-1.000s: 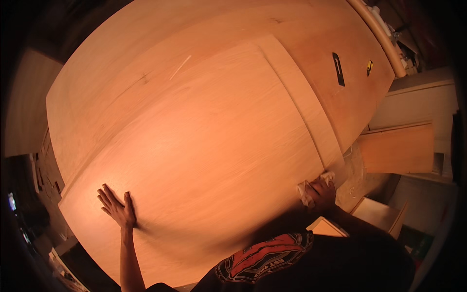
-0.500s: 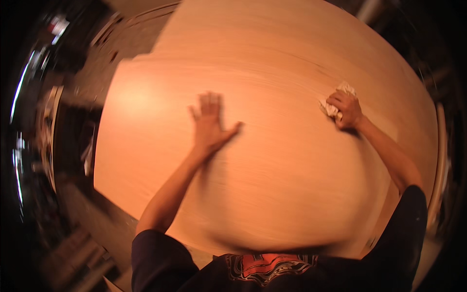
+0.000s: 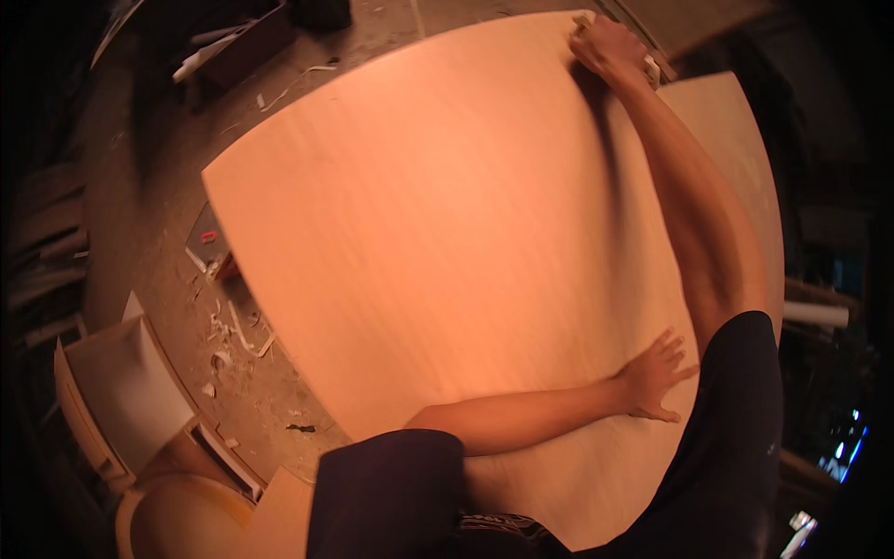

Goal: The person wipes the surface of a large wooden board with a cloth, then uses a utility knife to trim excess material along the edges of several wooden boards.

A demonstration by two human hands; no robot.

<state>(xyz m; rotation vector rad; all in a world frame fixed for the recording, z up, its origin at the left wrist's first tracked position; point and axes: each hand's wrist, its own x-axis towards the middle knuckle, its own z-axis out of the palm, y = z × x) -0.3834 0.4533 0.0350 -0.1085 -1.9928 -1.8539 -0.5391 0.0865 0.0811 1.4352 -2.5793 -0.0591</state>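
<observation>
A large, smooth wooden panel (image 3: 400,242) spreads in front of me. At its far right corner, my right hand (image 3: 610,48) is closed on a crumpled pale cloth (image 3: 653,71), most of which the hand hides. My left arm reaches across the near part of the panel. At the near right edge, my left hand (image 3: 652,377) lies flat with its fingers spread and nothing in it. Past the right edge, beneath my right forearm, a second pale panel (image 3: 731,121) shows.
Wood shavings and scraps (image 3: 233,331) litter the floor on the left. An open box-like wooden piece (image 3: 130,396) stands at the lower left. Toward the far left there is a dark case (image 3: 244,45). A white tube (image 3: 817,314) sticks out at the right.
The view has turned. My right hand has moved with the cloth to the panel's far right corner. My left hand has shifted from the middle to the near right edge, still spread.
</observation>
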